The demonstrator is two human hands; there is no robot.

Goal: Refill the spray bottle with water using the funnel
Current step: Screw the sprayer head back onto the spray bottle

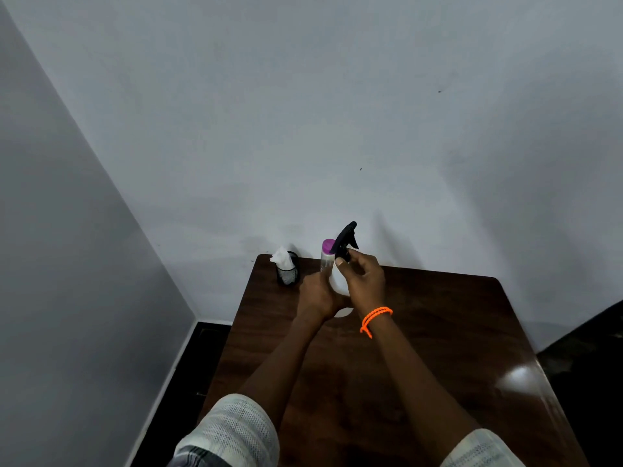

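A white spray bottle (338, 282) stands near the far edge of the dark wooden table (438, 332), mostly hidden between my hands. My left hand (316, 295) is wrapped around its lower body. My right hand (364, 278), with an orange band on the wrist, grips the collar of the black trigger spray head (347, 240) at the bottle's top. Whether the head is screwed on or loose I cannot tell. A silver bottle with a purple cap (327, 259) stands just behind, touching or very close to the spray head. No funnel is in view.
A black mesh cup holding white tissue (287, 269) stands at the table's far left corner, close to my left hand. Grey walls rise behind and to the left. The floor beside the table is dark.
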